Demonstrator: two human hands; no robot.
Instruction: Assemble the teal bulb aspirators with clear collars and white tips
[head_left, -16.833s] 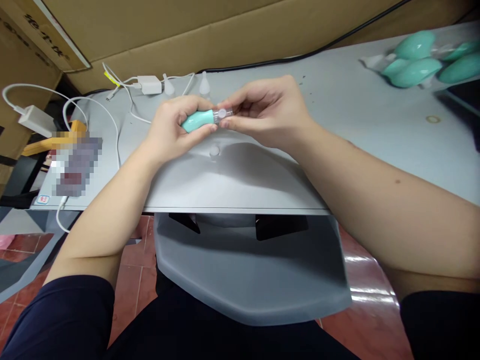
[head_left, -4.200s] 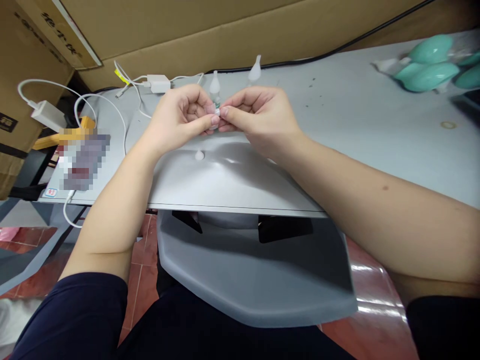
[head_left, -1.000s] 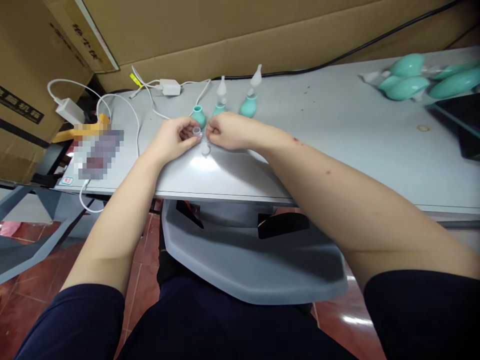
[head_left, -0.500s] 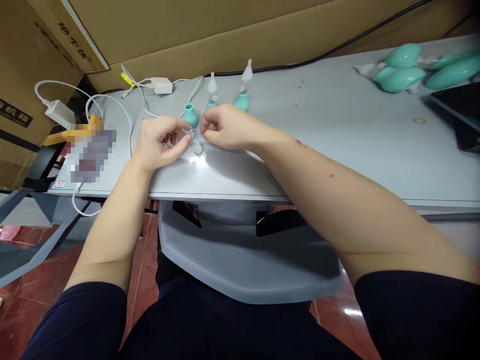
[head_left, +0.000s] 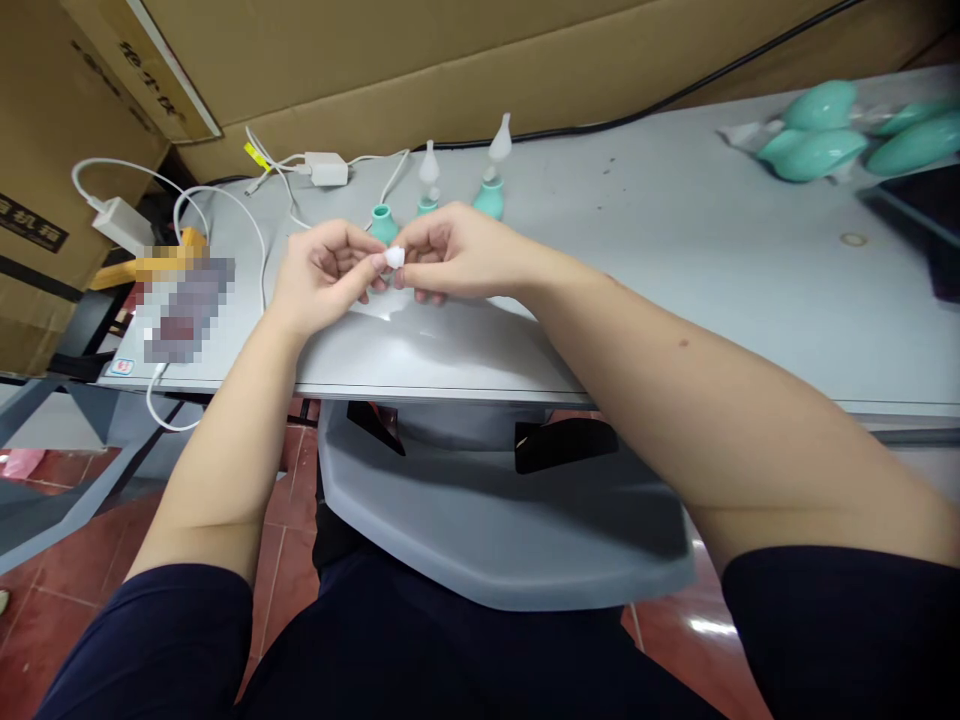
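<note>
A small white cap-like piece (head_left: 394, 258) sits between the fingertips of both my hands, just above the table. My left hand (head_left: 324, 268) pinches it with thumb and forefinger from the left. From the other side my right hand (head_left: 457, 250) closes thumb and fingers on it; the exact contact is partly hidden. Right behind the hands stands a mint-green rubber bulb (head_left: 383, 222) with its neck open upward. To its right are a second green bulb (head_left: 427, 206) with a translucent nozzle (head_left: 429, 165) and a third bulb (head_left: 489, 199) with a nozzle (head_left: 500, 142), both upright.
Several green bulbs (head_left: 814, 152) lie at the back right, near a dark flat object (head_left: 919, 225). A ring (head_left: 853, 239) lies on the table (head_left: 712, 280). White cables and an adapter (head_left: 326, 169) are at the back left. A cardboard wall (head_left: 450, 60) bounds the rear.
My hands have come together, and the small white piece that lay low near the table is now raised between my fingertips. The standing bulbs have kept their places.
</note>
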